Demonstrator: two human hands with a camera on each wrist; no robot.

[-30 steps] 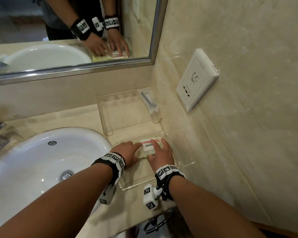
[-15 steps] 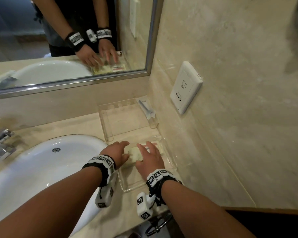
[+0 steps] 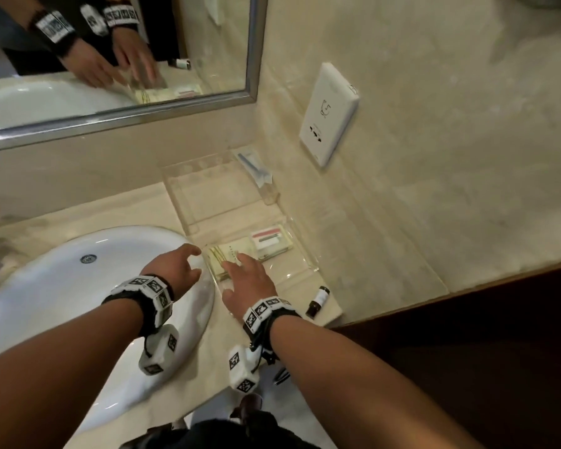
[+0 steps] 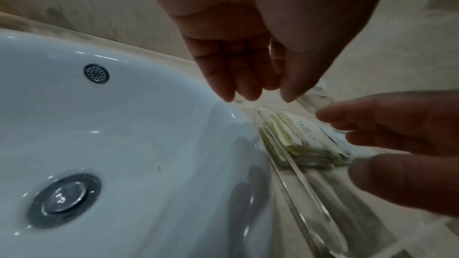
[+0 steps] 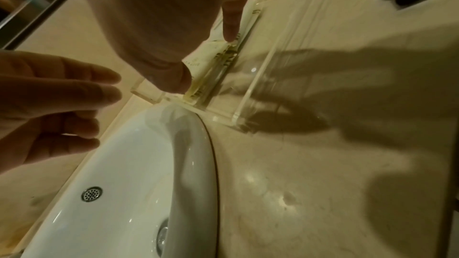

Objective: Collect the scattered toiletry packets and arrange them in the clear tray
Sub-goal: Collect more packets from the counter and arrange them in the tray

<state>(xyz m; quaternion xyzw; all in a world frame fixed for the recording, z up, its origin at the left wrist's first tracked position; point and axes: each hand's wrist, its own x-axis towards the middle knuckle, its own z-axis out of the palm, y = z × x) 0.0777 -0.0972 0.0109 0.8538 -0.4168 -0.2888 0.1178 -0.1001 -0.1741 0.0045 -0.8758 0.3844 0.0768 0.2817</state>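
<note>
1. The stack of pale cream toiletry packets with gold edge markings (image 3: 229, 259) lies inside the clear acrylic tray (image 3: 305, 260), against its sink-side wall; a white packet with red and green stripes (image 3: 270, 241) lies just beside it, toward the marble wall.
2. Your right hand (image 3: 250, 280) hovers over the near end of the cream stack with fingers spread and straight, gripping nothing — the wrist view shows one fingertip (image 5: 229, 32) down at the stack's edge, though whether it actually presses I cannot tell.
3. Your left hand (image 3: 175, 265) hangs above the rim of the white oval sink basin (image 3: 46, 286), fingers loosely apart, holding nothing and clear of the tray.
4. To finish this step well, I judge you should square the stack with flat fingertips: push lightly along the tray wall so the packets stay flush, and do not drag the top one off the pile.
5. A small brown glass bottle with a white label (image 3: 318, 301) lies on the counter just outside the tray's near corner, and a clear-wrapped blue-handled item (image 3: 251, 165) leans at the second tray's far corner — check whether either belongs to the set.
6. Against half a second ago, both hands have drawn back from the packets — then they covered the stack, and the left hand has shifted out over the basin.
</note>
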